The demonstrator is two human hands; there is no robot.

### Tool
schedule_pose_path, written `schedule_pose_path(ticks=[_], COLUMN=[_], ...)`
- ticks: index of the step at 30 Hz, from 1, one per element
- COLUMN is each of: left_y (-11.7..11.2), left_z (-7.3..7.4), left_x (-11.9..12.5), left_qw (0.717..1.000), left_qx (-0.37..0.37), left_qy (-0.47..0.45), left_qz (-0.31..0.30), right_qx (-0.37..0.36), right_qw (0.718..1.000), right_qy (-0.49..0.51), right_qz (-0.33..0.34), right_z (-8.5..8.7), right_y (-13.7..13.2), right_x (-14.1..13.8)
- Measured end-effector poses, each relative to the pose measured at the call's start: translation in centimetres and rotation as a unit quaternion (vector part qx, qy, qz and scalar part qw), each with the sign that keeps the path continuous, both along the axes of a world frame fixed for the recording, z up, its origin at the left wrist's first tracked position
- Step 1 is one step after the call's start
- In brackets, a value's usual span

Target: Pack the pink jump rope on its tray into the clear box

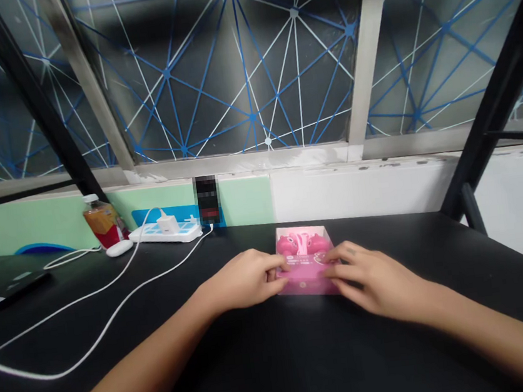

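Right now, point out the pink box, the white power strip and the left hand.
pink box (308,286): head view, centre of its front panel.
white power strip (187,233): head view, top face, the end nearest the box.
left hand (241,280): head view, back of the hand.

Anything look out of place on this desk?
One oddity: the white cable sprawls in a long loose loop across the black desk, out from the power strip. Nothing looks spilled or broken.
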State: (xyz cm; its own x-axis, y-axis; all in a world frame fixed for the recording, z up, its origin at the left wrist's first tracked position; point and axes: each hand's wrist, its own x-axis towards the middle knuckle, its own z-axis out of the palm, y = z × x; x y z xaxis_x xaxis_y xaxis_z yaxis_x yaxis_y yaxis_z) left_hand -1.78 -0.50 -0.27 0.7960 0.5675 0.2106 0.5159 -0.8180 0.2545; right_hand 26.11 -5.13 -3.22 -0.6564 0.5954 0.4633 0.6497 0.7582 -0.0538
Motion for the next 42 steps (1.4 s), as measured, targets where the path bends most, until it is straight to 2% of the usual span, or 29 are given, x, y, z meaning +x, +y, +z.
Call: schedule_pose_path(ticks=[5, 12, 19, 24, 32, 36, 42], left_y=[-0.2, -0.7, -0.9, -0.8, -0.5, -0.4, -0.6], left_z=[0.0, 0.2, 0.3, 0.6, 0.3, 0.3, 0.3], left_x=[0.1, 0.4, 0.3, -0.1, -0.2, -0.3, -0.1], left_qw=[1.000, 0.999, 0.999, 0.999, 0.998, 0.997, 0.998], left_qx=[0.003, 0.006, 0.015, 0.000, 0.014, 0.011, -0.004], left_qy=[-0.005, 0.001, 0.015, 0.022, 0.034, 0.028, 0.023], left_qz=[0.009, 0.053, 0.042, 0.044, 0.053, 0.069, 0.065], right_qx=[-0.019, -0.040, -0.089, -0.115, -0.055, -0.054, -0.014], right_qw=[1.000, 0.999, 0.994, 0.991, 0.997, 0.998, 0.999], right_qy=[0.009, 0.029, 0.061, 0.036, 0.052, 0.036, 0.003], right_qz=[0.003, 0.004, 0.027, 0.049, -0.023, -0.021, -0.031], right_z=[-0.1, 0.0, 0.6, 1.3, 0.4, 0.4, 0.4], right_y=[0.0, -0.1, 0.1, 0.0, 0.7, 0.8, 0.7], right_x=[0.1, -0.1, 0.2, 0.6, 0.6, 0.3, 0.1])
